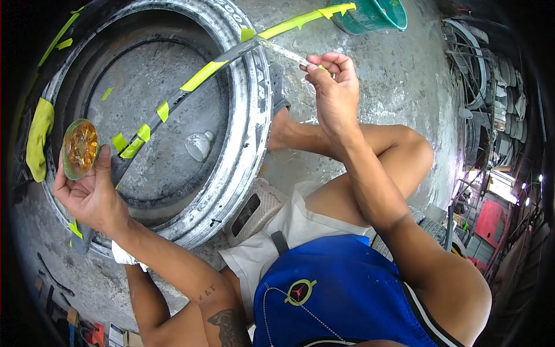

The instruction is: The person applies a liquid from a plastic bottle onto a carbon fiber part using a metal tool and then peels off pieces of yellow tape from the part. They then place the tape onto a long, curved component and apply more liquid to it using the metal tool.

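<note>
My left hand (87,196) is wrapped round a small round dish (81,149) with a greenish rim and a glossy amber substance inside, tilted toward me. Between the thumb and fingers of my right hand (335,92) is a thin, whitish, smeared stick (284,53). Its far end reaches the edge of a long dark strip (228,56). Pieces of yellow-green tape (202,75) are stuck along that strip, which lies across a large tire (248,127) coated with grey-white residue.
A green bucket (370,16) stands beyond the strip's far end. A yellow-green cloth (39,139) hangs on the tire's left side, and a crumpled clear plastic piece (198,144) lies inside the ring. Stacked parts (503,98) line the right side.
</note>
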{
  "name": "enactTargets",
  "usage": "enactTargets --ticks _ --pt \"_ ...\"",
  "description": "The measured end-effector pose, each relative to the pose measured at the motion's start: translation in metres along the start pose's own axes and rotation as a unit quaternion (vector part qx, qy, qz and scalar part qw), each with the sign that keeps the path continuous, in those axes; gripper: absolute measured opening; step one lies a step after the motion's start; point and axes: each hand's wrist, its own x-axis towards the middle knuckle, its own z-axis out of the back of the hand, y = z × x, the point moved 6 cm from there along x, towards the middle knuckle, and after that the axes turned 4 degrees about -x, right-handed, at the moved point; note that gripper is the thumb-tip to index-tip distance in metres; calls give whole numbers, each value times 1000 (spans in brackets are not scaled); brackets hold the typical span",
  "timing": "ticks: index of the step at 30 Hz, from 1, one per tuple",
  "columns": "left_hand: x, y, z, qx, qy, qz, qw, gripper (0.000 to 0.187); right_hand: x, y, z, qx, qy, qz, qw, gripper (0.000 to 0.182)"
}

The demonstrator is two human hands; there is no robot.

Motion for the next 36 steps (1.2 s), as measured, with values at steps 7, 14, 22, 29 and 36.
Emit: enactTargets --ticks 7,14,22,29,36 --pt "0 0 0 6 -3 1 1000 56 1 6 -6 -37 8 8 999 31" --pt "0 0 0 6 -1 0 1000 56 -5 10 -14 -46 39 12 998 30" --pt "0 1 1 12 0 1 1000 58 -2 3 -9 -38 22 26 999 30" --pt "0 1 1 6 -1 2 1000 58 -1 5 -8 -43 18 25 999 29" --pt "1 2 1 2 -1 -5 1000 57 -4 4 -11 -37 30 21 999 30"
